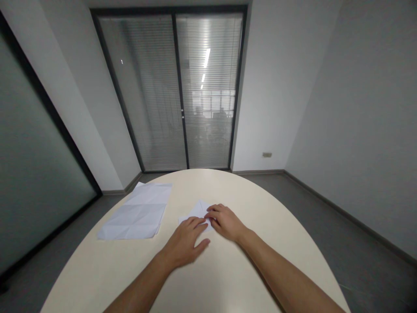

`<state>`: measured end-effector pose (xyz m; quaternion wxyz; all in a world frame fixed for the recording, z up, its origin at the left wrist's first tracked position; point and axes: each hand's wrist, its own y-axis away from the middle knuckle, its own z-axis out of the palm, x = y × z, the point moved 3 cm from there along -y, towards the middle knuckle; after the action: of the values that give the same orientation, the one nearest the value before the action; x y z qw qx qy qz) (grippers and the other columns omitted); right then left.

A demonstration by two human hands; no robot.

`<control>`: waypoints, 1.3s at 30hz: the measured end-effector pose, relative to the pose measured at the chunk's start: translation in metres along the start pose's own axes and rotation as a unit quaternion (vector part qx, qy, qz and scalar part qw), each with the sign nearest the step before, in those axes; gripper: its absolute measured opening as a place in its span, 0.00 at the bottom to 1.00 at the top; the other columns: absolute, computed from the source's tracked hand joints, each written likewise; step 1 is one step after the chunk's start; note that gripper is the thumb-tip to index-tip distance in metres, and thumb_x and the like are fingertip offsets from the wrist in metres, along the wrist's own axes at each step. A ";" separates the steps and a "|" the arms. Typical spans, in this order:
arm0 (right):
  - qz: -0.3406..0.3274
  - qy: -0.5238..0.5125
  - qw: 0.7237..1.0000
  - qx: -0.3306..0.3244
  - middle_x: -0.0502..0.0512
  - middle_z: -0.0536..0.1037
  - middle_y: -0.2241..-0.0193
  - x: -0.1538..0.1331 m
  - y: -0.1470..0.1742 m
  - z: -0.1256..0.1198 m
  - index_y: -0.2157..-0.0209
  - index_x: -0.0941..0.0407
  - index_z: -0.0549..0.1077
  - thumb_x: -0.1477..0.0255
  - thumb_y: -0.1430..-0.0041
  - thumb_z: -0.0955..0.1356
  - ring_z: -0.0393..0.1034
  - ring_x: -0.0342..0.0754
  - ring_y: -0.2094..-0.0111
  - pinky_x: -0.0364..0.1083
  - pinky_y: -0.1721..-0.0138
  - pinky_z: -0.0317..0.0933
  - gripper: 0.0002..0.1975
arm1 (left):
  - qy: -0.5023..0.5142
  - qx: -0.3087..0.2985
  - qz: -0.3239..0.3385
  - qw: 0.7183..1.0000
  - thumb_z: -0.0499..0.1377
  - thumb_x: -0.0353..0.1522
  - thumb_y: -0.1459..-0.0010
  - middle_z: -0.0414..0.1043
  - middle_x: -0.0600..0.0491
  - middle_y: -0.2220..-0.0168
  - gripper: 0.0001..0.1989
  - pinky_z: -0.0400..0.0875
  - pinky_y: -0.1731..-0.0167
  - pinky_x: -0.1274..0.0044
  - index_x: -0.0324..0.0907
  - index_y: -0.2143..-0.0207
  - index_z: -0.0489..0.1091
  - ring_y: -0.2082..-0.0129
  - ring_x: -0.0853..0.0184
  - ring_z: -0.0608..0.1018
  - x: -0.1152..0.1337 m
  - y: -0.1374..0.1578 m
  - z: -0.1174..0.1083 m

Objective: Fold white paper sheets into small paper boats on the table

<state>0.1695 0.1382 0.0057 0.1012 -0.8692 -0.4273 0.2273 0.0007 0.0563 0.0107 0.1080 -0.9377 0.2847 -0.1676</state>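
A small folded sheet of white paper [199,209] lies flat on the table, its far end coming to a point. My left hand [187,242] rests on the paper's near left part, palm down, with the thumb spread away from the fingers. From the right, my right hand [225,221] touches the paper with bent fingers, its fingertips close to those of the left. Both hands cover much of the paper's near side, so the folds there are hidden.
Creased white sheets [137,213] lie stacked at the table's left. The round cream table [254,195] has a curved far edge. Beyond it stand a dark-framed glass door with blinds [156,95] and plain walls.
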 end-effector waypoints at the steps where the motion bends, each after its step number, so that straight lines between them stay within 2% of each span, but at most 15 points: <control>1: -0.001 -0.003 1.000 -0.001 0.56 0.76 0.52 0.000 0.000 -0.001 0.55 0.52 0.79 0.76 0.35 0.64 0.68 0.50 0.51 0.49 0.48 0.60 0.14 | 0.002 0.002 0.001 1.000 0.56 0.38 0.35 0.69 0.47 0.41 0.20 0.64 0.41 0.60 0.44 0.42 0.66 0.41 0.56 0.69 0.000 0.000 0.000; 4: -0.003 -0.008 1.000 -0.002 0.56 0.76 0.51 -0.001 0.000 -0.003 0.56 0.52 0.79 0.76 0.36 0.64 0.68 0.50 0.51 0.49 0.48 0.60 0.13 | 0.010 0.011 0.005 1.000 0.56 0.37 0.35 0.70 0.46 0.43 0.19 0.66 0.43 0.61 0.45 0.43 0.68 0.43 0.57 0.70 -0.001 0.000 0.000; 11: 0.004 0.010 1.000 -0.013 0.57 0.76 0.50 -0.002 0.000 -0.003 0.51 0.52 0.77 0.75 0.35 0.63 0.67 0.51 0.49 0.50 0.47 0.59 0.16 | 0.008 0.013 0.006 1.000 0.55 0.38 0.35 0.70 0.46 0.43 0.19 0.66 0.43 0.61 0.45 0.43 0.68 0.43 0.56 0.70 -0.002 0.001 0.000; 22: 0.063 0.086 0.993 -0.049 0.61 0.72 0.45 -0.017 -0.001 -0.001 0.43 0.50 0.72 0.72 0.33 0.62 0.64 0.56 0.49 0.54 0.47 0.58 0.20 | 0.003 0.019 0.003 1.000 0.56 0.37 0.35 0.72 0.47 0.44 0.19 0.67 0.42 0.61 0.45 0.44 0.69 0.43 0.57 0.71 -0.003 0.001 0.000; 26: 0.046 0.087 0.994 -0.047 0.60 0.73 0.45 -0.015 -0.002 -0.001 0.44 0.51 0.74 0.72 0.34 0.63 0.65 0.55 0.49 0.53 0.48 0.60 0.19 | 0.007 0.032 0.000 0.999 0.51 0.37 0.32 0.74 0.49 0.45 0.17 0.67 0.41 0.64 0.45 0.46 0.72 0.43 0.60 0.73 -0.007 0.002 0.002; 30: -0.006 0.050 0.997 -0.053 0.58 0.74 0.45 -0.011 0.000 0.003 0.45 0.52 0.74 0.72 0.32 0.61 0.67 0.53 0.47 0.52 0.45 0.60 0.18 | 0.005 0.035 -0.012 0.999 0.50 0.37 0.31 0.74 0.49 0.45 0.17 0.67 0.40 0.65 0.45 0.46 0.72 0.43 0.61 0.73 -0.011 0.002 0.004; 33: -0.024 0.013 0.998 -0.064 0.61 0.69 0.39 -0.010 0.002 0.007 0.38 0.55 0.68 0.68 0.30 0.59 0.62 0.54 0.39 0.55 0.38 0.55 0.22 | -0.010 0.044 -0.028 0.999 0.49 0.37 0.31 0.74 0.49 0.44 0.18 0.67 0.40 0.65 0.45 0.45 0.72 0.43 0.61 0.73 -0.014 0.001 0.006; 36: 0.024 0.010 0.995 -0.092 0.64 0.59 0.33 -0.006 0.005 0.010 0.34 0.57 0.61 0.61 0.29 0.58 0.52 0.60 0.33 0.60 0.34 0.48 0.27 | -0.029 0.055 -0.056 0.996 0.49 0.37 0.31 0.74 0.48 0.44 0.18 0.66 0.40 0.63 0.44 0.45 0.71 0.42 0.59 0.72 -0.017 0.001 0.007; 39: 0.081 0.017 0.990 -0.114 0.66 0.52 0.31 -0.001 0.008 0.011 0.32 0.60 0.56 0.55 0.30 0.57 0.45 0.63 0.30 0.62 0.33 0.43 0.33 | -0.038 0.063 -0.086 0.994 0.49 0.38 0.31 0.74 0.47 0.44 0.19 0.65 0.40 0.62 0.42 0.46 0.72 0.42 0.57 0.72 -0.019 0.000 0.007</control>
<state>0.1688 0.1323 -0.0067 -0.0097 -0.9104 -0.3770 0.1699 -0.0118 0.0676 -0.0007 0.1625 -0.9558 0.1877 -0.1578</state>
